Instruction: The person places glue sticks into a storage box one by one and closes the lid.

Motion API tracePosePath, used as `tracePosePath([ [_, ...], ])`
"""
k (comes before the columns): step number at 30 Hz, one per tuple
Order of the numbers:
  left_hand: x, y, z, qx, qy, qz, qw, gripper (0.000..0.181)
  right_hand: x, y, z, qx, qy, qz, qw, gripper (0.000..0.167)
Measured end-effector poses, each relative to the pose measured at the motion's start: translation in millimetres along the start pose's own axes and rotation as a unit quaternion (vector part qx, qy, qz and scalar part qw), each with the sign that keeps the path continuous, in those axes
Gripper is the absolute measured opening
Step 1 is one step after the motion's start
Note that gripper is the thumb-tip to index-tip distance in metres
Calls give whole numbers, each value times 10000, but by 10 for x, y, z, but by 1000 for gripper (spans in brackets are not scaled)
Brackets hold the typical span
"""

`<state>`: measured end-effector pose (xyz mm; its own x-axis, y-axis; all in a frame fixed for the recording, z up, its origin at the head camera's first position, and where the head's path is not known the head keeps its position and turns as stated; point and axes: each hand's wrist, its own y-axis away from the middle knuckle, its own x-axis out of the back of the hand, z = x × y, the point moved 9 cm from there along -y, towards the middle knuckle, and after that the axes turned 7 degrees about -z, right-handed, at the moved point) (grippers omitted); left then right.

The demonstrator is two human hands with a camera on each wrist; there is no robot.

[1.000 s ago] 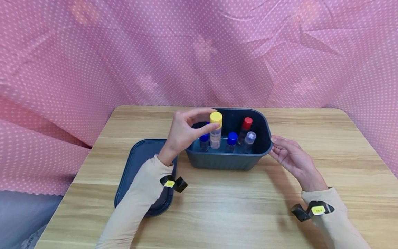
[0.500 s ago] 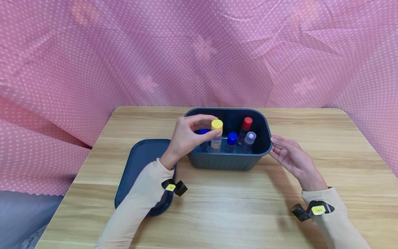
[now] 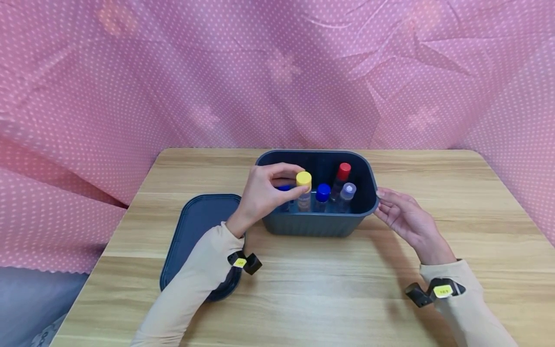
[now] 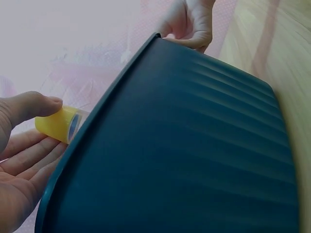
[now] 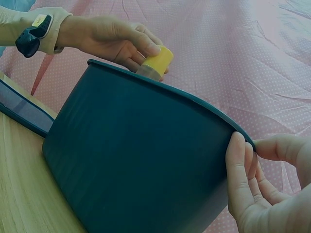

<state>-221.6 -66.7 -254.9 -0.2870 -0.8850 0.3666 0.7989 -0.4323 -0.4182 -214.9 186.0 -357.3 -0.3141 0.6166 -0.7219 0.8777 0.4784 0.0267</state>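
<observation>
In the head view, my left hand (image 3: 260,195) pinches the yellow cap of a clear bottle (image 3: 304,179) between thumb and fingers. The bottle stands upright inside a dark blue plastic bin (image 3: 314,225), its lower part within the walls; whether it touches the floor I cannot tell. Around it in the bin are a blue-capped bottle (image 3: 323,193), a red-capped bottle (image 3: 344,171), a clear-capped bottle (image 3: 348,192), and another blue-capped bottle (image 3: 284,188) partly behind my left hand. My right hand (image 5: 272,194) pinches the bin's right rim, as the right wrist view shows.
A dark blue lid (image 3: 199,217) lies on the wooden table (image 3: 329,299) left of the bin, partly under my left forearm. Pink dotted cloth (image 3: 277,77) hangs behind the table and at both sides.
My left hand has moved down and slightly right, lowering the yellow-capped bottle deeper into the bin. My right hand has stayed at the rim.
</observation>
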Motion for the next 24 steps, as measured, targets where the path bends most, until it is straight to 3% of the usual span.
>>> tracePosePath([
  [10,-79,18,-37,42,-281,-249,9993,30,-6,-8,-2,65,-10,-73,10000,28],
  [18,-172,31,-54,272,-811,-568,9947,30,-14,-11,9,93,18,-53,9999,27],
  [24,-190,38,-94,546,-937,-571,9925,27,-11,-11,15,47,48,7,10000,26],
])
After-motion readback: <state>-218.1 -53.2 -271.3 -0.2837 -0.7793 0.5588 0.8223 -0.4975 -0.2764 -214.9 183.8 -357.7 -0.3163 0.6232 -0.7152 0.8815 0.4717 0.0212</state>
